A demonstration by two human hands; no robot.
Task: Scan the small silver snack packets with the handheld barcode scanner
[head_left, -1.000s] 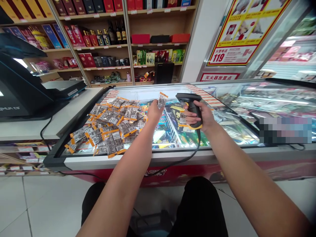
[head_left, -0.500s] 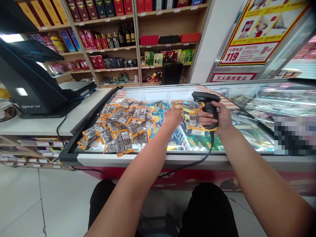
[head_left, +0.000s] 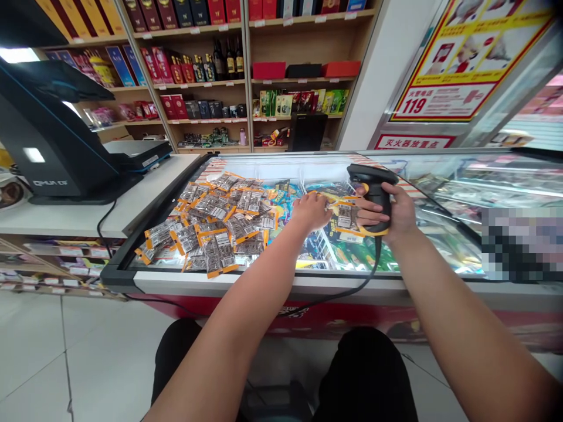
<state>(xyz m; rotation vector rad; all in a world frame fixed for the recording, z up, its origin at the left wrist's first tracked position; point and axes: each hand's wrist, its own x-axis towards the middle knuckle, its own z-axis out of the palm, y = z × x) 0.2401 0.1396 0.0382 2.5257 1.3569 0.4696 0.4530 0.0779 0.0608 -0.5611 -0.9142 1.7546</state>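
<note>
My right hand (head_left: pixel 397 214) is wrapped round the grip of a black barcode scanner (head_left: pixel 373 177) with a yellow band, held over the glass lid of a chest freezer (head_left: pixel 308 280). Its fingers also press a small clear snack packet with orange edges (head_left: pixel 345 215) against the scanner's grip. My left hand (head_left: pixel 310 211) is closed, pinching the left edge of that packet. Left of both hands, a pile of several similar packets (head_left: pixel 215 228) lies spread on the glass.
A black checkout terminal (head_left: pixel 48 146) stands on the white counter (head_left: pixel 132 205) at the left. The scanner's cable (head_left: pixel 352 287) hangs over the freezer's front edge. Shelves of boxes and bottles (head_left: pixel 211 64) fill the back wall. A red and yellow poster (head_left: pixel 457 58) hangs at the right.
My left hand, which held a packet raised above the pile, has come down and right to the scanner hand and now pinches a packet there. The right hand kept its hold.
</note>
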